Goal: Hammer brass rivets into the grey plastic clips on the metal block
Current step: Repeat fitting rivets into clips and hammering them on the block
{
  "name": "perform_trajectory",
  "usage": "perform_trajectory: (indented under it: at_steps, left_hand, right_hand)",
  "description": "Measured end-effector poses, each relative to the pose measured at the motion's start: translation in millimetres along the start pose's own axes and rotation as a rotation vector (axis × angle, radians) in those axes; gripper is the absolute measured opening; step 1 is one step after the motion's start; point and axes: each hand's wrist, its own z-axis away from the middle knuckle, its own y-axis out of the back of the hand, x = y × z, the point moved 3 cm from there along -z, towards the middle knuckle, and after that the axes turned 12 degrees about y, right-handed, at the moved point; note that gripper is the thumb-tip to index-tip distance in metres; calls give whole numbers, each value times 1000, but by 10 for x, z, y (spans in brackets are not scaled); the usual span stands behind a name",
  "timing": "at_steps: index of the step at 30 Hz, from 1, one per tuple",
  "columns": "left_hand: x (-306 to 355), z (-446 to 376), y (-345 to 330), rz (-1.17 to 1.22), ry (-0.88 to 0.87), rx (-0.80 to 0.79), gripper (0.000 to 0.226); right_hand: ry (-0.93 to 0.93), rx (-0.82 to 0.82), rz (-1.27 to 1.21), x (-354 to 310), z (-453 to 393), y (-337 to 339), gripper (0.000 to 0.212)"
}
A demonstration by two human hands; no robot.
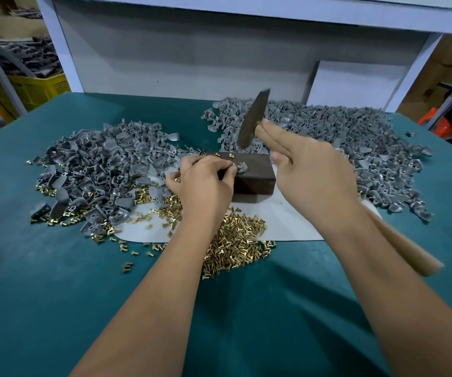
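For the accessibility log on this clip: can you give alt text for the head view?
The right hand holds a wooden-handled hammer raised above a dark metal block, where the left hand pinches a grey plastic clip. Piles of grey clips and loose brass rivets surround the block on a teal table.

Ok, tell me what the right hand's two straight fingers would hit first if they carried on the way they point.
The right hand points its fingers up-left along the hammer handle, so they would likely meet the hammer head first. Beyond it lies the far pile of grey clips; depth is unclear.
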Motion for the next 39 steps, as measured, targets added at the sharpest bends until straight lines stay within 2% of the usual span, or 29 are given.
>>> perform_trajectory:
  at_steps: [2, 6, 9, 13, 17, 21, 25, 28, 30, 32, 35, 39]
  left_hand:
    - [12, 4, 6, -18, 1, 7, 11]
    - [10, -4, -7, -9, 12, 6, 11]
    - [10, -8, -4, -30, 2, 3, 12]
    - [27, 4, 4, -22, 7, 0, 11]
    - [25, 3, 15, -62, -9, -4, 13]
    - [27, -7, 15, -59, 2, -38, 12]
    - [5, -37, 5, -36, 38, -98, 12]
    - [14, -55, 6, 3, 68, -130, 13]
    - [15, -65, 11, 31, 88, -151, 12]
    - [18, -64, 20, 51, 98, -170, 13]
    - [17, -57, 30, 65, 110, -186, 13]
    - [20, -53, 38, 86, 116, -191, 14]
  right_hand:
    - [45, -89, 46, -28, 11, -54, 50]
    - [12, 0, 34, -45, 29, -67, 52]
    - [37, -63, 43, -80, 34, -128, 52]
    - [3, 17, 3, -58, 23, -90, 52]
    - [31, -82, 57, -41, 24, -138, 51]
    - [-134, 47, -73, 131, -59, -145, 47]
    - [-291, 194, -30, 428, 11, -196, 45]
    - [-386, 100, -32, 662, 120, -305, 36]
    - [-442, -18, -23, 768, 168, -415, 19]
    - [-493, -98, -63, 821, 187, -483, 26]
    - [-525, -129, -83, 851, 178, -512, 37]
    - [-509, -148, -8, 808, 177, -507, 25]
